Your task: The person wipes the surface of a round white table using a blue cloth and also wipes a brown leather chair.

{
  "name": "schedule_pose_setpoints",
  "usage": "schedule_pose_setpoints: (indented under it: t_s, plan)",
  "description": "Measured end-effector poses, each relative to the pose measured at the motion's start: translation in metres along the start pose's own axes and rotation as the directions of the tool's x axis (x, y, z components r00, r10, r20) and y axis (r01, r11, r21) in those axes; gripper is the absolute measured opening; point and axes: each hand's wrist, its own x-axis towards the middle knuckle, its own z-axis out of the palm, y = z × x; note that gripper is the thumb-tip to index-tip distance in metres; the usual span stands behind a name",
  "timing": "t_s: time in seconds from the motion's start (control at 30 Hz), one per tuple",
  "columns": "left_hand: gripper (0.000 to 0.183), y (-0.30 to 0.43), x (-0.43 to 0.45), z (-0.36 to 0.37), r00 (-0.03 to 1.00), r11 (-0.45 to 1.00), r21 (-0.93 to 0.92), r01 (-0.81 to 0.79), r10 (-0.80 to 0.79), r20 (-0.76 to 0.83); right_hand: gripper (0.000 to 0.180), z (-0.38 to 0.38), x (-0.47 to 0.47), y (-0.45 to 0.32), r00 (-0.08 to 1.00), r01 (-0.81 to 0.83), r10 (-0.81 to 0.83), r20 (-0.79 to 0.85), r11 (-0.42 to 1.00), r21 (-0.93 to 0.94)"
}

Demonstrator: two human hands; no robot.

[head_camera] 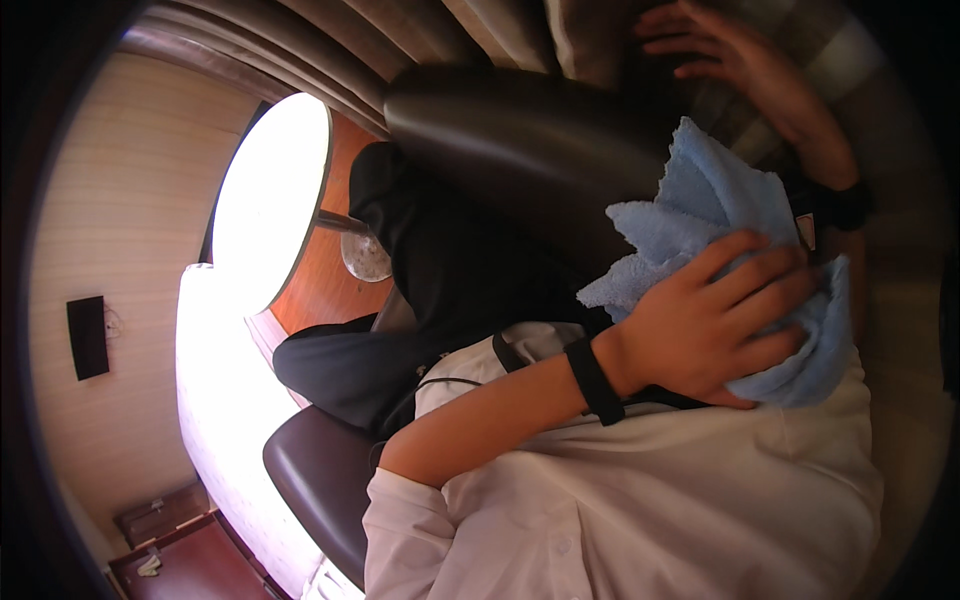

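Observation:
My left hand (724, 315) grips a light blue fluffy cloth (720, 180), its fingers spread over the bunched fabric. The cloth's ragged corners stick out past the fingers, toward the upper left. A black band (592, 382) circles the left wrist. At the upper right, my right hand (720, 49) is raised with its fingers apart and nothing in them. Another black band (851, 202) sits around the right arm. The cloth lies close beside that arm; whether it touches is hard to tell. Beneath the left forearm is my light button-up shirt (570, 487).
My legs in black trousers (465, 262) rest on a dark leather seat (525, 127). Pleated curtains (480, 30) hang behind it. A round table (274, 202) glares white at left. Beyond are a wooden panel wall (142, 187) and a reddish-brown wooden piece of furniture (202, 562).

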Motion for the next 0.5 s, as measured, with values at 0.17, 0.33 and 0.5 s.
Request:
schedule_pose_setpoints:
  t_s: [0.17, 0.33, 0.5]
  plan:
    - [0.039, -0.047, -0.073, -0.009, 0.966, 0.959, 0.159, -0.235, 0.214, 0.143, 0.048, 0.002, -0.002, -0.002, 1.000, 0.021, -0.021, -0.013, 1.000, 0.000]
    - [0.058, -0.131, -0.095, -0.091, 0.876, 0.894, 0.411, -0.179, -0.045, 0.479, 0.049, 0.002, 0.001, 0.002, 0.998, 0.057, -0.057, 0.000, 0.998, -0.011]
    - [0.097, -0.192, -0.130, -0.142, 0.982, 0.861, 0.490, 0.141, -0.186, 0.044, 0.049, 0.002, 0.003, 0.005, 0.997, 0.059, -0.061, -0.042, 0.998, -0.038]
